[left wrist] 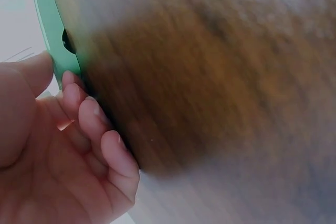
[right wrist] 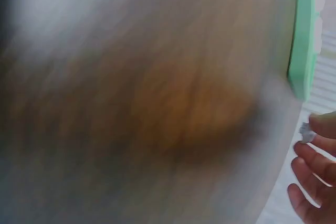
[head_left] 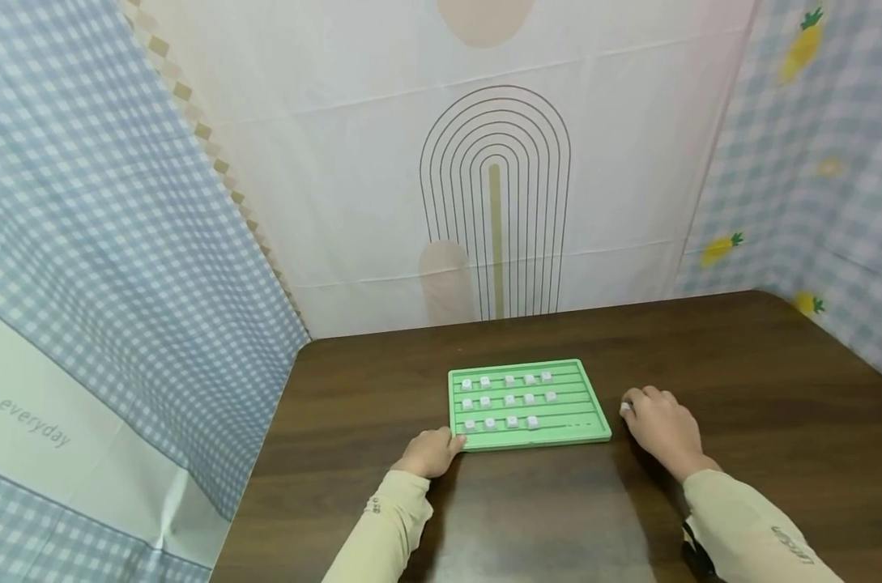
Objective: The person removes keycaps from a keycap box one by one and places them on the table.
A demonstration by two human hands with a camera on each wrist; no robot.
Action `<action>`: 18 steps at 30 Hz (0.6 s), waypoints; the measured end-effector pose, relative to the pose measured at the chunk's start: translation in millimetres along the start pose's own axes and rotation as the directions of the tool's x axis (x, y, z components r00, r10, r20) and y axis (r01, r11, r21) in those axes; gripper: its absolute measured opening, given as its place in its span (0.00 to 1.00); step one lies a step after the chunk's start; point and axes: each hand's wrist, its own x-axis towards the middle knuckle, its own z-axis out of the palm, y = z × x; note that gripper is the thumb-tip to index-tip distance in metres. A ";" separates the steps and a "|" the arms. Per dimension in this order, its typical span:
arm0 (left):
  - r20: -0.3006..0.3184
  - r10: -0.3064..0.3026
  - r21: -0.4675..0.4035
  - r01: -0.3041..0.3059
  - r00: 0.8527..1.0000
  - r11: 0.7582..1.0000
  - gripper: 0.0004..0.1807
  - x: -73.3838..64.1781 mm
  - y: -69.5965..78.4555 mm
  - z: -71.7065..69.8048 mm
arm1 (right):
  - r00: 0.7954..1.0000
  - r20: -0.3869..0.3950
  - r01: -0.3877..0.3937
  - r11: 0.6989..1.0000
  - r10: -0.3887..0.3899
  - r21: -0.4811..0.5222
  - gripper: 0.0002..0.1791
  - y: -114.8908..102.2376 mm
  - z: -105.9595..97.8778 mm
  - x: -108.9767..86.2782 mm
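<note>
A green board (head_left: 535, 441) with grooved rows lies on the table. Small white keycap-like blocks stand in its three rows, mostly toward the left. My left hand (head_left: 428, 453) grips the near left corner of the board; in the left wrist view the thumb lies along the green edge (left wrist: 48, 17) and the fingers curl against the side facing the table. Just right of the board, my right hand (head_left: 662, 427) pinches one small white block (right wrist: 306, 132) between thumb and fingertips. The other fingers of that hand are loosely bent.
The dark wooden table (head_left: 368, 389) reaches back to a hanging white cloth (head_left: 353, 202). Blue checked curtains (head_left: 156, 243) hang at the left, and a checked cloth with pineapples (head_left: 812, 186) at the right. Short raised marks show at the board's lower right.
</note>
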 end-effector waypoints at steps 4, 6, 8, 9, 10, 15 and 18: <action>-0.005 0.020 -0.014 -0.020 1.000 1.000 0.17 0.7 -1.8 -0.5 | 0.998 0.067 -0.014 1.000 0.015 -0.010 0.07 6.6 2.4 -5.9; -0.011 0.030 -0.020 -0.030 0.999 0.999 0.17 1.1 -2.2 -0.8 | 0.995 0.093 -0.018 1.000 0.019 -0.010 0.08 7.4 3.1 -6.1; -0.016 0.037 -0.034 -0.037 0.999 0.999 0.16 1.3 -2.6 -0.5 | 0.993 0.111 -0.028 1.000 0.028 -0.005 0.12 8.1 1.4 -4.8; -0.019 0.040 -0.039 -0.040 0.999 0.998 0.16 1.8 -3.1 0.0 | 0.993 0.110 -0.034 0.999 0.034 0.000 0.14 7.8 0.4 -4.0; -0.022 0.042 -0.041 -0.043 0.999 0.998 0.16 1.9 -3.4 0.4 | 0.993 0.108 -0.038 0.999 0.037 0.006 0.16 6.9 -0.9 -2.8; -0.022 0.024 -0.059 -0.025 0.999 0.998 0.17 1.2 -5.0 1.5 | 0.999 0.051 0.002 0.998 -0.006 0.061 0.19 -14.7 -3.3 8.2; -0.021 0.019 -0.071 -0.020 1.000 0.997 0.17 0.2 -5.0 2.1 | 0.994 0.040 0.098 0.991 -0.102 0.096 0.16 -38.6 2.3 16.4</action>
